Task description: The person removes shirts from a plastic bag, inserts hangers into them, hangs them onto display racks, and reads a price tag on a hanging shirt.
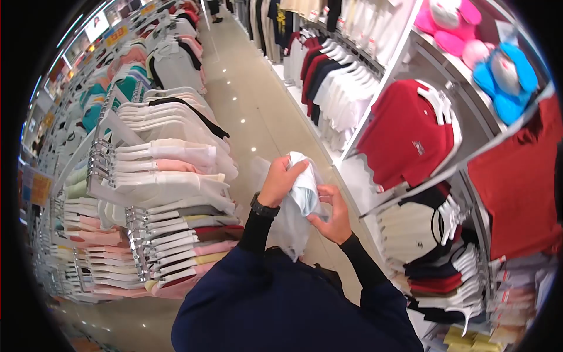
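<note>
And here's the bare left hand (280, 180), thumb and fingers closed on a pale, folded white cloth (302, 188) above the glossy beige tiled floor (252, 123); the bare right hand (333, 216), half-curled, pinches its lower edge.

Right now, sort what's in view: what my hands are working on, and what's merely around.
In use:
pale cloth, held by left hand and right hand
sheer white material hanging below

Just around:
red shirt
blue plush toy
pink plush toy
</note>
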The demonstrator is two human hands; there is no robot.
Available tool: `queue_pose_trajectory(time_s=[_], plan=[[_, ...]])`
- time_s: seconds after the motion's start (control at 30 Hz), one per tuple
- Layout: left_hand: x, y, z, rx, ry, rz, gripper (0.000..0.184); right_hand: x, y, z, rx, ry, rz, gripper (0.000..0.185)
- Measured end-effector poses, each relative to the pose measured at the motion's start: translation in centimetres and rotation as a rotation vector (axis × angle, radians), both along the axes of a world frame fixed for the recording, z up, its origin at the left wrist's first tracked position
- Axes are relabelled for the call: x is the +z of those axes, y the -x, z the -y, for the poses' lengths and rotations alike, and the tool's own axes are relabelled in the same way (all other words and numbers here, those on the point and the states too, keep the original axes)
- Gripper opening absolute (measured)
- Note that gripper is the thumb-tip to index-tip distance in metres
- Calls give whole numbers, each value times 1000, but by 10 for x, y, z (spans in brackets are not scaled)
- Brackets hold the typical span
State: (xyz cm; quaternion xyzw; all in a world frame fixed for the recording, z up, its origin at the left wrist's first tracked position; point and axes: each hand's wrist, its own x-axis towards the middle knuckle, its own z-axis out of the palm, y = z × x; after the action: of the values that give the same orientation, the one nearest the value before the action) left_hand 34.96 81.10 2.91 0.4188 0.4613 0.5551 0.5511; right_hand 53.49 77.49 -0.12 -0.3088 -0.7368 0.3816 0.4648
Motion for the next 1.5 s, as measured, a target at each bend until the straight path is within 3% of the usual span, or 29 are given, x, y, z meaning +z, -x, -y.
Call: queue_pose_trajectory(time_s=[0.1, 0.2, 0.3, 0.4, 0.5, 0.63, 0.87, 1.03, 1.17, 1.33, 1.5], plan=[[8, 19, -43, 105, -8, -26, 21, 4, 22, -51, -37, -115, 39, 61], [-1, 33, -77, 137, -35, -52, 21, -1, 34, -110, -57, -273, 50, 36], [1, 44, -109, 234, 7, -4, 22, 4, 49, -161, 4, -107, -25, 22], [1, 51, -147, 233, -77, -44, 22, 1, 63, -217, -4, 91, -47, 19], [-19, 40, -187, 380, -311, -148, 19, -9, 85, -274, 3, 359, -352, 21], [-27, 24, -229, 613, -140, -409, 17, -24, 96, -348, 163, 554, -356, 26], [-32, 34, -329, 793, -100, -464, 18, 1, 119, -455, 420, 300, 1, 26], [-4, 52, -367, 911, -52, -692, 24, 23, 153, -506, 563, 141, 144, 24], [-16, 86, -396, 1033, -123, -893, 26, 22, 194, -539, 684, 118, 170, 27], [-5, 147, -431, 1026, -34, -726, 31, 21, 260, -586, 780, 115, 215, 34], [11, 224, -476, 1005, -59, -642, 34, 38, 341, -635, 766, 204, 153, 27]])
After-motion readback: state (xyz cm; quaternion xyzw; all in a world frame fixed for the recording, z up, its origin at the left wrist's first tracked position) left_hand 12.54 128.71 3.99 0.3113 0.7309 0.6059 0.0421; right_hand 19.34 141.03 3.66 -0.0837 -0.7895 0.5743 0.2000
